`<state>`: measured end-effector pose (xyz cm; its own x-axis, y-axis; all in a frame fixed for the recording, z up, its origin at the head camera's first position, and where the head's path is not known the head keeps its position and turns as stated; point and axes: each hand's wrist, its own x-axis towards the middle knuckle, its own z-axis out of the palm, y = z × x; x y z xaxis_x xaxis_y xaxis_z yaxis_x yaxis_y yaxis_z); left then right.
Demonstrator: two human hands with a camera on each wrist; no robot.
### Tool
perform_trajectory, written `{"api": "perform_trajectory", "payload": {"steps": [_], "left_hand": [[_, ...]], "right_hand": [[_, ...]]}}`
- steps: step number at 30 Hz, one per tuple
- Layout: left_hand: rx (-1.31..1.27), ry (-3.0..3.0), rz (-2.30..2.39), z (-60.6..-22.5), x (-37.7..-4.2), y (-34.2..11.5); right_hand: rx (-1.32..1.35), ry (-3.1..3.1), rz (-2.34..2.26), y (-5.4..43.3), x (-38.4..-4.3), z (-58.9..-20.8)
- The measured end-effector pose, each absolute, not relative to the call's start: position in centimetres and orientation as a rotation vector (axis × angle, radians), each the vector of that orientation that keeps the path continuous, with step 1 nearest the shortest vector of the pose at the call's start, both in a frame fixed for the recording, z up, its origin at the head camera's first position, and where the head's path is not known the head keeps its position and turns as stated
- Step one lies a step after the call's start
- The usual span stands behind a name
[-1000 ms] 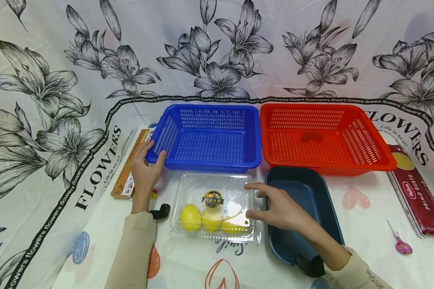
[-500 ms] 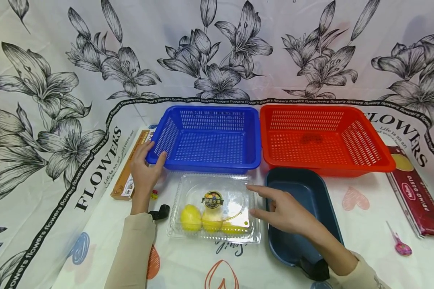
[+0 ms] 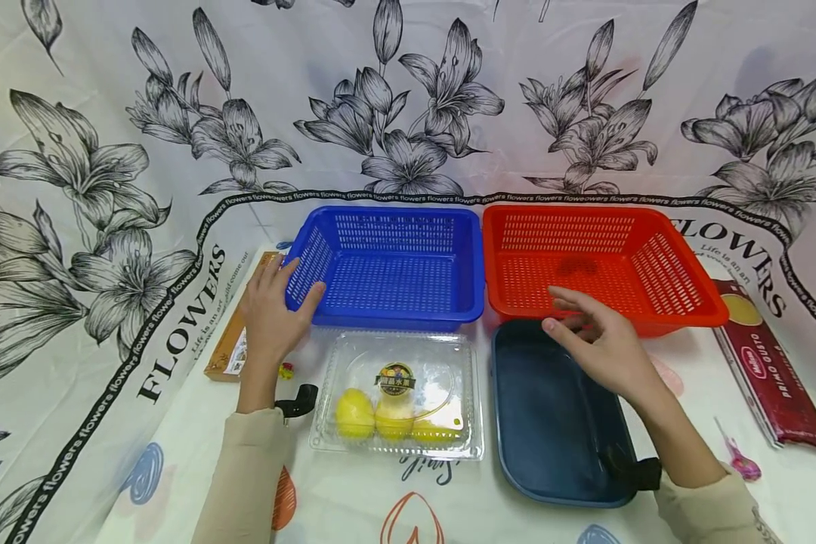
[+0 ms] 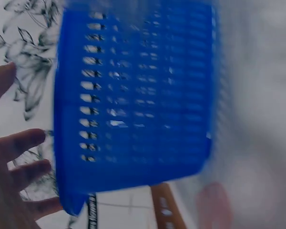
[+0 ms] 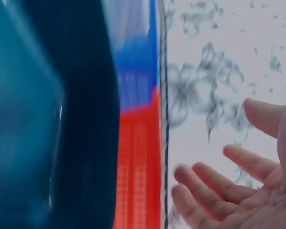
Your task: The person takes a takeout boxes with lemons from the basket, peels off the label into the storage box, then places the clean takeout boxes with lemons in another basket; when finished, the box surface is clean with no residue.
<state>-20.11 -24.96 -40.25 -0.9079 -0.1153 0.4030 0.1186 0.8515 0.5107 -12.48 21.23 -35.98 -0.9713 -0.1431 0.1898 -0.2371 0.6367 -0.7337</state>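
My left hand hovers at the near left corner of the blue plastic basket, its fingers spread. In the left wrist view those fingers stand apart from the slotted blue wall. My right hand is over the upper right of the dark blue tray, thumb and fingers apart with nothing between them. Near its fingertips is the front rim of the red basket. Between the hands lies a clear plastic clamshell box, lid down, with yellow lemon-like fruit inside.
A brown box lies partly behind my left hand. At the right are a dark red coffee pack and a pink wrapped lollipop. A flower-printed cloth hangs behind the two baskets.
My right hand has left the clamshell's right edge and moved up and right, over the tray. My left hand has loosened from the blue basket's rim, fingers more spread. The view has shifted slightly.
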Motion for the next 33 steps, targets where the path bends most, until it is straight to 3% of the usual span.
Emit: {"api": "perform_trajectory", "payload": {"steps": [19, 33], "left_hand": [[-0.198, -2.889, -0.597, -37.3, -17.4, -22.9], [-0.159, -2.936, -0.59, -38.0, -17.7, -23.7]], "right_hand": [[0.263, -2.769, 0.818, 24.7, -16.4, -37.9], [0.307, -2.793, 0.963, 23.7, -16.3, -37.1]]}}
